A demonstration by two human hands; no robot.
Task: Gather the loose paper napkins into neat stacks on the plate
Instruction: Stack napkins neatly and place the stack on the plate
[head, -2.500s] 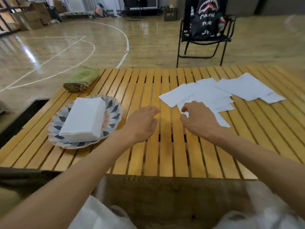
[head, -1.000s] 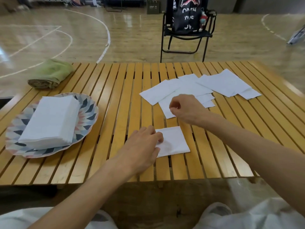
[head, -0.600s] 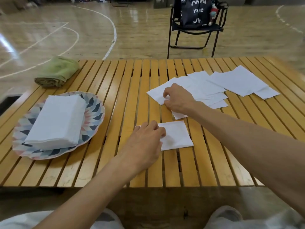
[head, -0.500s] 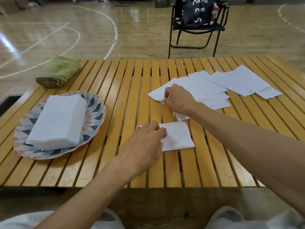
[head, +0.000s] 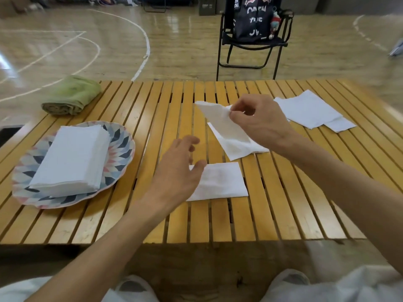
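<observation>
place: indoor sports hall | cues: polished wood floor [head: 185, 51], painted court lines [head: 146, 43], folding chair [head: 250, 46]

Just one view here, head-mounted and wide-angle, looking forward and down from the near edge of the table [head: 272, 214]. It sits pretty close, so both forearms reach in from the bottom and the knees show below the edge. Further up, the gym floor [head: 109, 40] and a folding chair [head: 246, 51] fill the top.

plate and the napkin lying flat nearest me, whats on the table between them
In the head view, only bare slats of the table lie between the plate and the flat napkin; the left hand hovers there.
</observation>
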